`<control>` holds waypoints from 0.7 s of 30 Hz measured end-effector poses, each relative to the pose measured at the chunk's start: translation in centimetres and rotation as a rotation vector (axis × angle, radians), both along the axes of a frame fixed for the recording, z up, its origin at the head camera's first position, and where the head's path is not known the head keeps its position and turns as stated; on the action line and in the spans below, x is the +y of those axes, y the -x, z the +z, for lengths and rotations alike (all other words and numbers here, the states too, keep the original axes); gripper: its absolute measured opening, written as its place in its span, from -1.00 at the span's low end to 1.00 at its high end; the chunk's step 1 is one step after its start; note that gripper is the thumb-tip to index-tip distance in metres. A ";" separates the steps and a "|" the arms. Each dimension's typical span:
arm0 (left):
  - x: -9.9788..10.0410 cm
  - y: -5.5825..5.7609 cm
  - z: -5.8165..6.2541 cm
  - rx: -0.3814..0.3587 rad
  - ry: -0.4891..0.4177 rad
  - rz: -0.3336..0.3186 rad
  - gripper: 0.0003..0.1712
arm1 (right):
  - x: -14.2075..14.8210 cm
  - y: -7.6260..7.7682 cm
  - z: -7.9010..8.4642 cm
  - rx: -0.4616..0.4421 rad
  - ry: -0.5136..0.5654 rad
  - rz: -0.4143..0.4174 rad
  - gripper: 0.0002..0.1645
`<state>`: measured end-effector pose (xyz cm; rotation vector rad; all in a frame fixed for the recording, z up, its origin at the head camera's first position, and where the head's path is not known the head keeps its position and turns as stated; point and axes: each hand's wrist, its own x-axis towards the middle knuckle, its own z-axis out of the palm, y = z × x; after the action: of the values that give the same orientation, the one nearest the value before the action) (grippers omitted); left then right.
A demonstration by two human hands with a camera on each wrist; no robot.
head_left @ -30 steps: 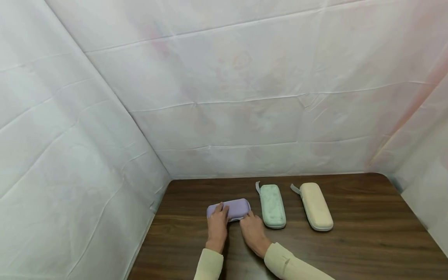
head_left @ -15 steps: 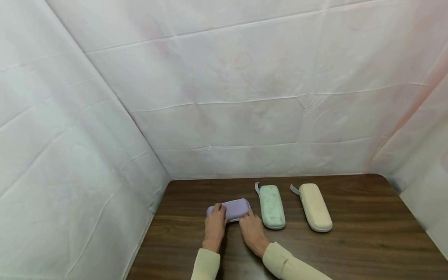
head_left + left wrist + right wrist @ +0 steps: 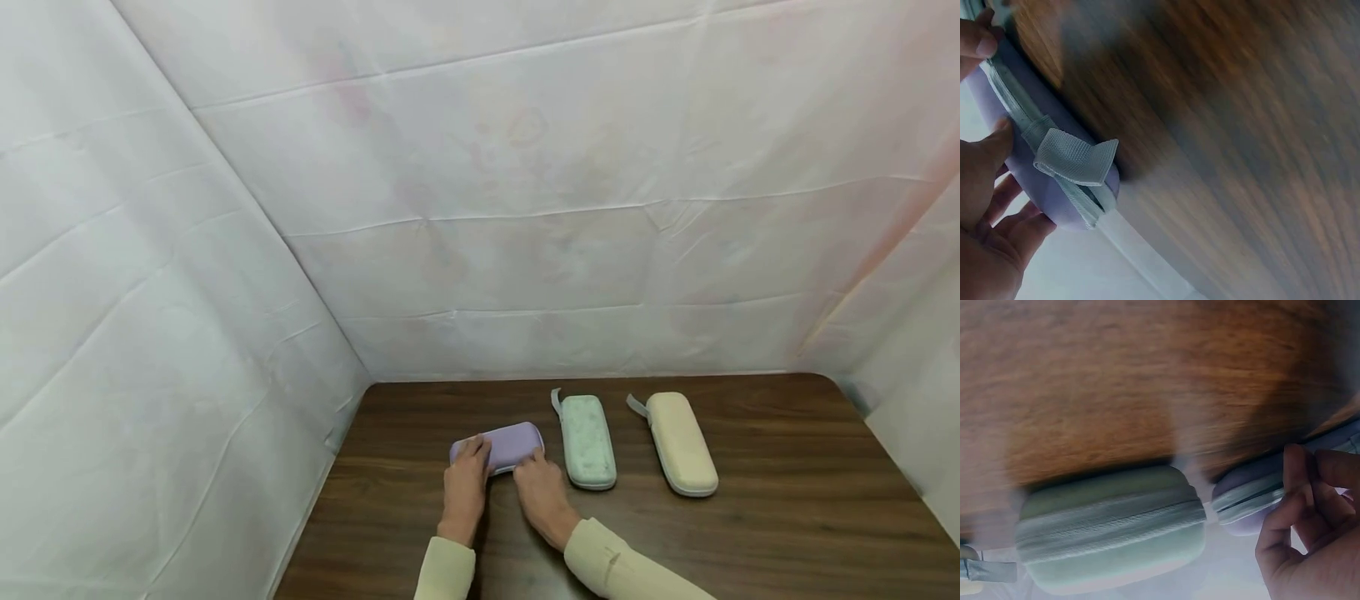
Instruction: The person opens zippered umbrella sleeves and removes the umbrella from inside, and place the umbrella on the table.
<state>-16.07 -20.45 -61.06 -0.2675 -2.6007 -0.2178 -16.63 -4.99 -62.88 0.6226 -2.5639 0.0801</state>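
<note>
A purple zippered hard case (image 3: pixel 513 443) lies on the table in front of both hands. The left hand (image 3: pixel 465 487) grips its left part, with the thumb on the near side and fingers over the top. In the left wrist view, a grey strap loop (image 3: pixel 1079 159) hangs beside the zipper. At the near side, toward the right end, the right hand (image 3: pixel 542 493) pinches the zipper (image 3: pixel 1250 499) with curled fingers. Those fingers hide whatever zipper pull lies between them. Just right of the right hand lies a green zippered case (image 3: pixel 588 442).
A cream zippered case (image 3: pixel 681 443) lies farther right, with a grey strap (image 3: pixel 637 406) at its back end. The dark wooden table (image 3: pixel 787 467) meets white cloth walls (image 3: pixel 517 250) at the back and sides.
The head view has shifted slightly. The purple case sits very slightly farther right under the hands, which keep nearly the same hold.
</note>
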 end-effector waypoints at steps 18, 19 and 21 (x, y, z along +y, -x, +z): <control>0.4 0.0 0.8 -0.013 -0.067 -0.035 -0.44 | -0.5 -0.1 0.4 -0.106 -0.094 -0.004 -0.83; 0.3 -0.1 0.9 -0.015 -0.080 -0.045 -0.42 | -0.4 0.0 0.3 -0.101 -0.094 -0.007 -0.82; 0.1 -0.1 1.0 -0.020 -0.097 -0.060 -0.40 | -0.3 -0.1 0.3 -0.095 -0.095 -0.006 -0.81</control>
<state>-15.97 -20.39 -60.02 -0.3101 -2.5953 -0.3688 -16.58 -5.27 -62.57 0.6609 -2.6738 -0.0144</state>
